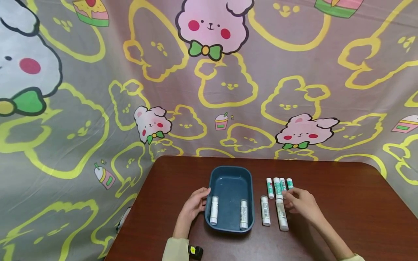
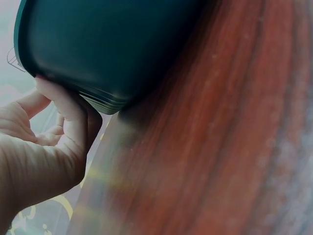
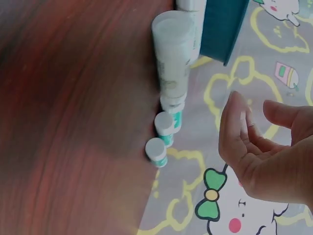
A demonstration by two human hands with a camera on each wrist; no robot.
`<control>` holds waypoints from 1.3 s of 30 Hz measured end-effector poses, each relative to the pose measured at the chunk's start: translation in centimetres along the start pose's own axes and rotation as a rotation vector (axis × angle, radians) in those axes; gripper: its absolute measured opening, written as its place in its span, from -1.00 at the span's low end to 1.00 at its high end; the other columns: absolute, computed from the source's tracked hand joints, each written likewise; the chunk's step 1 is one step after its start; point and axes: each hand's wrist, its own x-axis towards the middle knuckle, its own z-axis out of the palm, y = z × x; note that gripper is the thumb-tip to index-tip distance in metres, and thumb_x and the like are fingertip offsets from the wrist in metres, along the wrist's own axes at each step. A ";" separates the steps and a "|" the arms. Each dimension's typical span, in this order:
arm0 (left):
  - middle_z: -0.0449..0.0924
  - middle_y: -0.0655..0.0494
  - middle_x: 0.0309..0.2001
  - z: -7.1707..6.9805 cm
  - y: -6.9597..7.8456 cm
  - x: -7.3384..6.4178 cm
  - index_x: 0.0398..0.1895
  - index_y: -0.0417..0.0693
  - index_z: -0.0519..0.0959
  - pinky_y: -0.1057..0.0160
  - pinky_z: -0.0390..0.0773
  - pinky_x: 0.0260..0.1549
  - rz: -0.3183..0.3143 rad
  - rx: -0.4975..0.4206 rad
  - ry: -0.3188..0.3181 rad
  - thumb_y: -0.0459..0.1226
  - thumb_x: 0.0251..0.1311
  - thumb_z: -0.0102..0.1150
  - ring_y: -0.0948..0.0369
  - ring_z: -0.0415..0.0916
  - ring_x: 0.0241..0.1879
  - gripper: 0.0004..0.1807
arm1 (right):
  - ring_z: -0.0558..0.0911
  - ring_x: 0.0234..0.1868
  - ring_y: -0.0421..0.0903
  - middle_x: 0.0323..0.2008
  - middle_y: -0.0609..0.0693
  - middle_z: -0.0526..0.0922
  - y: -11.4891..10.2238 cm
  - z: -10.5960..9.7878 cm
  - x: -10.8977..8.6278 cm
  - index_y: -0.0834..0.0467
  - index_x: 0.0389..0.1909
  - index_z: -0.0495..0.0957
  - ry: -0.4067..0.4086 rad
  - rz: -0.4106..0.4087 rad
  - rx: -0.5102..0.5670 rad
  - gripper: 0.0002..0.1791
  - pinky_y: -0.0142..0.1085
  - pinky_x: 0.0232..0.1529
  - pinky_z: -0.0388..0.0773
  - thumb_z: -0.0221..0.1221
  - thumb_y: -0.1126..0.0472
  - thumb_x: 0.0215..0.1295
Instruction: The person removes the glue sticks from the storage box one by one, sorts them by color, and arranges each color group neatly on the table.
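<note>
My left hand (image 1: pixel 196 203) grips the left side of a dark blue tray (image 1: pixel 231 229), its thumb at the rim; the left wrist view shows curled fingers against the tray wall (image 2: pixel 112 54). Inside the tray, one white glue stick (image 1: pixel 214 210) lies at the left and another glue stick (image 1: pixel 244 214) at the right. On the table, my right hand (image 1: pixel 302 203) hovers beside a larger glue stick (image 1: pixel 282 215), fingers loosely bent, with nothing between thumb and fingers in the right wrist view. A white glue stick (image 1: pixel 265 211) lies between that one and the tray.
Several green-and-white glue sticks (image 1: pixel 277 188) stand in a row behind the larger ones, right of the tray. The brown wooden table (image 1: pixel 176 174) has rounded far corners. A cartoon-patterned cloth (image 1: pixel 228 90) hangs behind and beside it. A black device (image 1: pixel 196 252) sits at the left sleeve.
</note>
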 end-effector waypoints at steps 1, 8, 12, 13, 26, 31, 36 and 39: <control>0.57 0.15 -0.40 0.0 0.0 0.0 -0.27 -0.02 0.51 0.37 0.56 -0.52 -0.003 -0.005 0.005 -0.26 0.55 0.02 0.30 0.56 -0.43 -0.84 | 0.74 -0.35 0.04 -0.39 0.15 0.72 -0.1 0.1 0.0 0.46 -0.10 0.57 0.000 -0.004 0.006 -0.66 -0.18 -0.39 0.72 0.17 0.18 0.55; 0.58 0.14 -0.39 0.2 0.0 0.0 -0.25 -0.04 0.51 0.37 0.57 -0.52 0.010 -0.002 0.024 -0.26 0.55 0.03 0.30 0.55 -0.43 -0.86 | 0.71 -0.38 0.01 -0.42 0.11 0.69 -0.6 0.6 0.0 0.42 -0.17 0.58 -0.012 -0.014 0.036 -0.66 -0.18 -0.38 0.72 0.18 0.15 0.55; 0.58 0.14 -0.38 0.2 0.0 0.0 -0.23 -0.06 0.51 0.36 0.57 -0.51 0.015 0.000 0.024 -0.26 0.56 0.03 0.30 0.56 -0.42 -0.86 | 0.69 -0.39 -0.01 -0.43 0.09 0.68 -1.0 1.0 0.0 0.40 -0.23 0.59 -0.026 -0.019 0.035 -0.68 -0.18 -0.38 0.71 0.17 0.16 0.55; 0.58 0.14 -0.38 0.2 0.0 0.0 -0.23 -0.06 0.51 0.36 0.57 -0.51 0.016 0.000 0.024 -0.26 0.55 0.03 0.30 0.56 -0.42 -0.86 | 0.69 -0.39 -0.02 -0.44 0.08 0.68 -1.1 1.2 0.0 0.40 -0.25 0.59 -0.028 -0.022 0.036 -0.68 -0.19 -0.38 0.71 0.17 0.16 0.55; 0.56 0.16 -0.41 0.2 -0.1 0.2 -0.21 -0.07 0.51 0.39 0.54 -0.54 0.003 -0.001 0.048 -0.26 0.55 0.03 0.33 0.54 -0.47 -0.87 | 0.70 -0.37 -0.03 -0.42 0.06 0.69 -2.2 2.8 0.2 0.34 -0.30 0.60 -0.069 -0.048 0.079 -0.67 -0.17 -0.37 0.71 0.18 0.13 0.54; 0.56 0.16 -0.42 0.2 -0.2 0.4 -0.24 -0.05 0.50 0.39 0.54 -0.55 0.005 -0.007 0.050 -0.28 0.55 0.02 0.33 0.54 -0.48 -0.87 | 0.64 -0.40 -0.05 -0.45 0.10 0.64 -2.5 3.4 0.4 0.33 -0.33 0.58 -0.087 -0.062 0.102 -0.68 -0.18 -0.37 0.71 0.20 0.14 0.53; 0.55 0.17 -0.42 0.2 -0.1 0.1 -0.23 -0.06 0.50 0.40 0.54 -0.55 0.013 -0.014 0.045 -0.27 0.55 0.01 0.33 0.54 -0.48 -0.87 | 0.65 -0.41 -0.04 -0.42 0.11 0.67 -2.9 3.9 0.7 0.38 -0.28 0.57 -0.120 -0.079 0.143 -0.67 -0.15 -0.37 0.72 0.17 0.15 0.55; 0.55 0.19 -0.42 0.2 -0.1 -0.2 -0.23 -0.03 0.51 0.41 0.54 -0.53 0.040 -0.022 0.009 -0.25 0.54 0.02 0.34 0.54 -0.46 -0.87 | 0.65 -0.43 -0.04 -0.43 0.12 0.67 -3.2 4.3 0.7 0.39 -0.27 0.58 -0.134 -0.077 0.176 -0.66 -0.13 -0.37 0.72 0.17 0.14 0.55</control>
